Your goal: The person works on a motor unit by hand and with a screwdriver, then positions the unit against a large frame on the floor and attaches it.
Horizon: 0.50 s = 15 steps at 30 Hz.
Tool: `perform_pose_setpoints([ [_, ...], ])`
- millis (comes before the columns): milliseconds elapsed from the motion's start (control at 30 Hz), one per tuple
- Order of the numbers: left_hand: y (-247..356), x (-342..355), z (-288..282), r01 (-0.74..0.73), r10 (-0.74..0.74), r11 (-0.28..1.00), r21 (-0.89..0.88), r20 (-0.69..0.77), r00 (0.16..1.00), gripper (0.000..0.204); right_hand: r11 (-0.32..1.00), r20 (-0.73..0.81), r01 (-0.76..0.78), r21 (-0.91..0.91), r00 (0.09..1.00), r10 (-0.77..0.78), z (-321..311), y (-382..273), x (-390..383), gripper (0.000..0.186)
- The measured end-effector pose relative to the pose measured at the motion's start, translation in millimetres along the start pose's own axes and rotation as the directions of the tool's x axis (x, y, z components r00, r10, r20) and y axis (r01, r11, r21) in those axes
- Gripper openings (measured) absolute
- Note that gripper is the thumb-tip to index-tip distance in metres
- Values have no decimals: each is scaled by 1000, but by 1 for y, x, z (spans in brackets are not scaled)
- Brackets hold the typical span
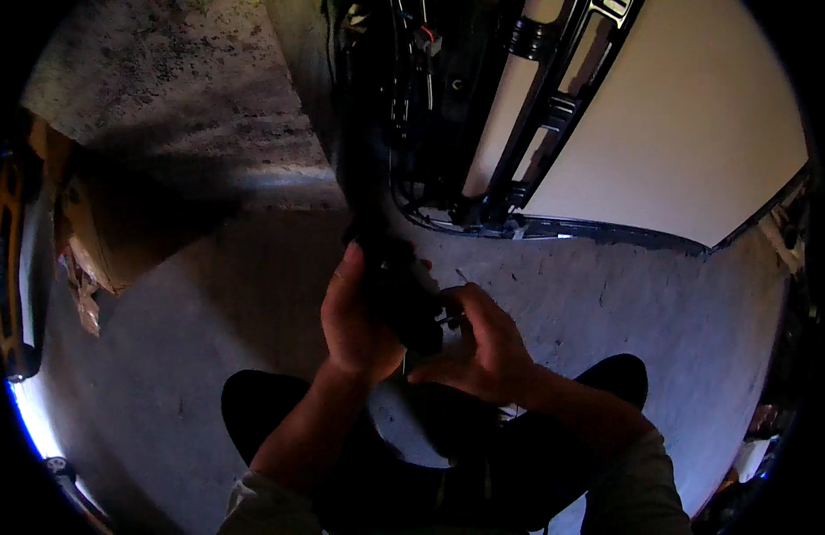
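In front of my body, my left hand (354, 316) is wrapped around a black elongated part (402, 299) from its left side. The part is too dark for me to tell its kind. At its lower right end, my right hand (484, 343) is closed, fingers bent against the side and thumb below. Small dark bits show between the right fingertips and the part, but I cannot make out their shape. Just beyond my hands stands a large assembly (430, 116) with black frame rails, wires and a broad beige panel (671, 125).
A crumpled cardboard box (118, 227) lies at the left, beside an orange and black object (9, 259) at the rim. Below me is a grey concrete floor (225, 303). My dark-clothed knees (261, 410) flank my forearms. Cluttered items (755, 455) line the right edge.
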<state>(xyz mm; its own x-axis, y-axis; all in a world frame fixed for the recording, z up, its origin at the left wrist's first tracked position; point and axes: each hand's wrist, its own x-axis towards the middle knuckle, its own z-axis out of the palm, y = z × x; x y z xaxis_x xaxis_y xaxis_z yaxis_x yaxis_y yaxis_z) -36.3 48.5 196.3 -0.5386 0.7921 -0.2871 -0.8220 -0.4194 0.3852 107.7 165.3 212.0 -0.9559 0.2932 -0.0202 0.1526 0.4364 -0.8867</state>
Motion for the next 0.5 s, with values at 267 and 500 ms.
perform_pose_setpoints([
  [267, -3, 14, 12, 43, -2, 964, -264, 153, 988, 65, 900, -10, -252, 355, 962, 273, -9, -9, 4, 104],
  [500, -17, 29, 37, -48, 62, 996, -77, 188, 980, 72, 812, -132, -127, 569, 961, 243, -25, 19, -4, 102],
])
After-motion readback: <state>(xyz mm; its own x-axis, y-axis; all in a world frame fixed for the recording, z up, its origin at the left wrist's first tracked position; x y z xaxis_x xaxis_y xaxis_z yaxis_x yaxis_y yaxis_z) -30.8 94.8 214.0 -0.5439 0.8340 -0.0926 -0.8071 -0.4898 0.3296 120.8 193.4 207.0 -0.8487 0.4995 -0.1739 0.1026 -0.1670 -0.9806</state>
